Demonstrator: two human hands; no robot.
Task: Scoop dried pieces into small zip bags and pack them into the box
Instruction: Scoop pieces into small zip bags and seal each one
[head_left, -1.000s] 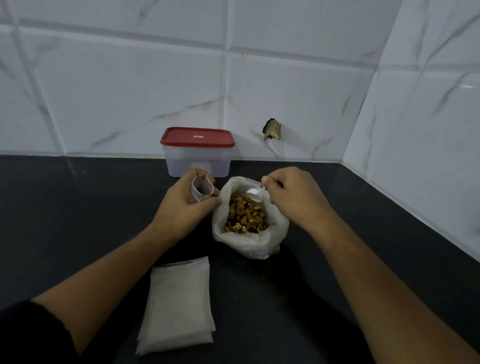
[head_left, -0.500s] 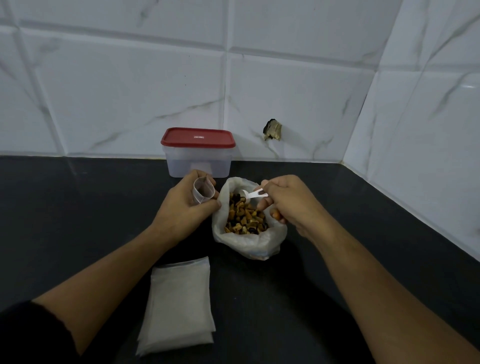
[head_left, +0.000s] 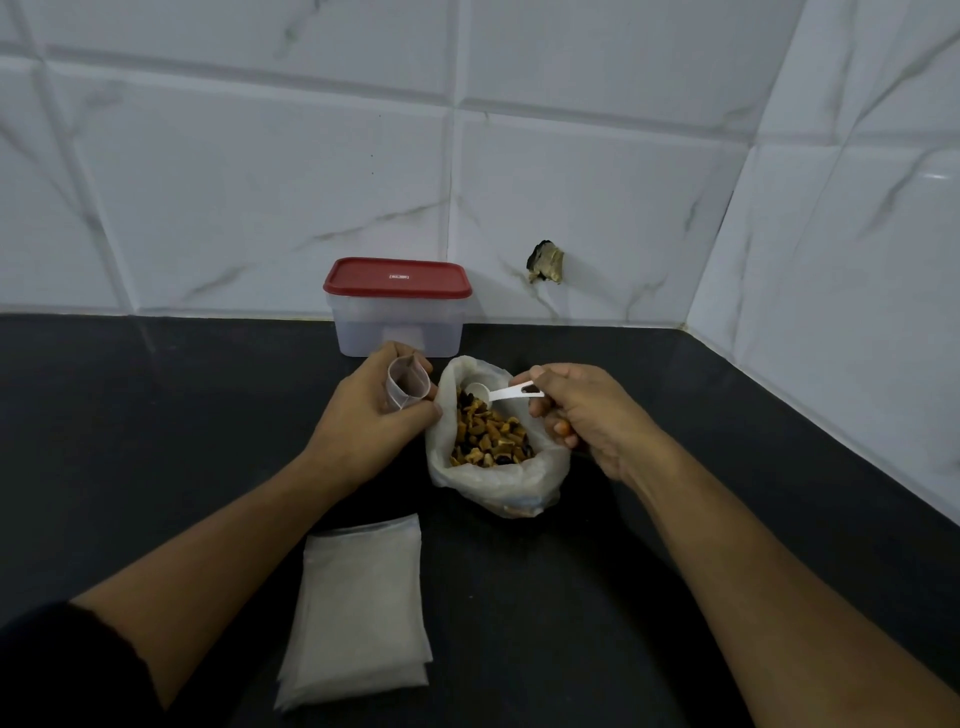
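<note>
Left hand (head_left: 374, 418) grips small clear zip bag (head_left: 407, 388), mouth up and open beside crumpled translucent sack (head_left: 498, 486) for short transfer. Right hand (head_left: 584, 415) pinches white plastic scoop (head_left: 496, 395), bowl over brown dried pieces (head_left: 491, 439). Red-lidded clear box (head_left: 397, 317) behind, closed.

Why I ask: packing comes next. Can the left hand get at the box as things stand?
Likely yes: the box stands just behind the left hand, nothing between them, though that hand holds a bag.
</note>
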